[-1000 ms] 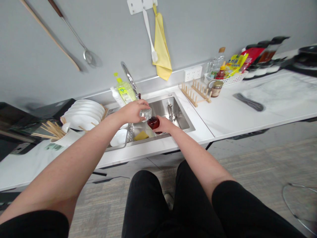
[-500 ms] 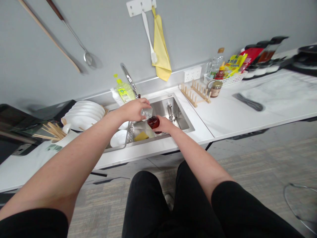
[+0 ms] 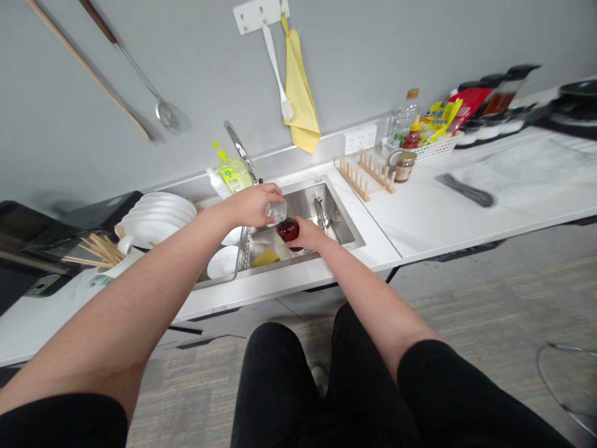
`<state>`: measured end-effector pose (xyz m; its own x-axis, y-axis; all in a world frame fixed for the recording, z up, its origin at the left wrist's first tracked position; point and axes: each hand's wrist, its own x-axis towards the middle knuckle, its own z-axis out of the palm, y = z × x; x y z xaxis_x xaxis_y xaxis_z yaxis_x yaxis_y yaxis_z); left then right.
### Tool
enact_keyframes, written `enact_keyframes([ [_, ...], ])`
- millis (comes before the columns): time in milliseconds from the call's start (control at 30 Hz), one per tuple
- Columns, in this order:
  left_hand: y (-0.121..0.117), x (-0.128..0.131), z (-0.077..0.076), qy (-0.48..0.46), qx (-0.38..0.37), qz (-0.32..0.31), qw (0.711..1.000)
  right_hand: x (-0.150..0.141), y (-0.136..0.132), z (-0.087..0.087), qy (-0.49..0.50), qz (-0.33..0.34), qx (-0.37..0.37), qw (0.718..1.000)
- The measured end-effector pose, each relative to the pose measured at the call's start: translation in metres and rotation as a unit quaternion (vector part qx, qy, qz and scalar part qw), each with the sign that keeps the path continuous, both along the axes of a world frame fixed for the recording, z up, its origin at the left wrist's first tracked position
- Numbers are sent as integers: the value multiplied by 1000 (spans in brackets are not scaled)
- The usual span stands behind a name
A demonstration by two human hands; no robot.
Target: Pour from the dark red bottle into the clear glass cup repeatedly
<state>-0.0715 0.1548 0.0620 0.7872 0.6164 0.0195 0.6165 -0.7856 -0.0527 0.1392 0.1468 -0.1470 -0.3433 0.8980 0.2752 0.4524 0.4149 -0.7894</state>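
Over the sink (image 3: 346,229), my left hand (image 3: 259,204) is closed around a small clear glass (image 3: 276,213), tilted toward the right. My right hand (image 3: 308,235) grips a dark red, see-through rounded vessel (image 3: 288,230) just below and beside it. The two vessels are very close; whether they touch I cannot tell. A yellow sponge (image 3: 265,257) lies in the basin under them. Left of it, a white bowl (image 3: 224,261) sits in a wire basket (image 3: 243,252), with another white dish (image 3: 232,236) partly hidden by my left arm.
Behind the sink stand a faucet (image 3: 240,148) and a yellow-green soap bottle (image 3: 233,171). Stacked white plates (image 3: 156,214) and chopsticks (image 3: 105,251) are at left. To the right are a wooden rack (image 3: 366,174), a jar (image 3: 404,167) and a basket of condiments (image 3: 436,149).
The whole view has shifted slightly. Both hands keep their hold on the glass and the red vessel in nearly the same place.
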Motion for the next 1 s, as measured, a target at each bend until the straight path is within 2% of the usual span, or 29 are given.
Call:
enact_keyframes([
  [500, 1, 5, 3, 32, 8, -4, 999, 0, 1, -1, -1, -5, -7, 1000],
  [800, 2, 9, 5, 42, 9, -7, 999, 2, -3, 5, -3, -5, -16, 1000],
  [1000, 2, 12, 8, 58, 9, -14, 998, 0, 1, 1, 0, -7, -12, 1000],
])
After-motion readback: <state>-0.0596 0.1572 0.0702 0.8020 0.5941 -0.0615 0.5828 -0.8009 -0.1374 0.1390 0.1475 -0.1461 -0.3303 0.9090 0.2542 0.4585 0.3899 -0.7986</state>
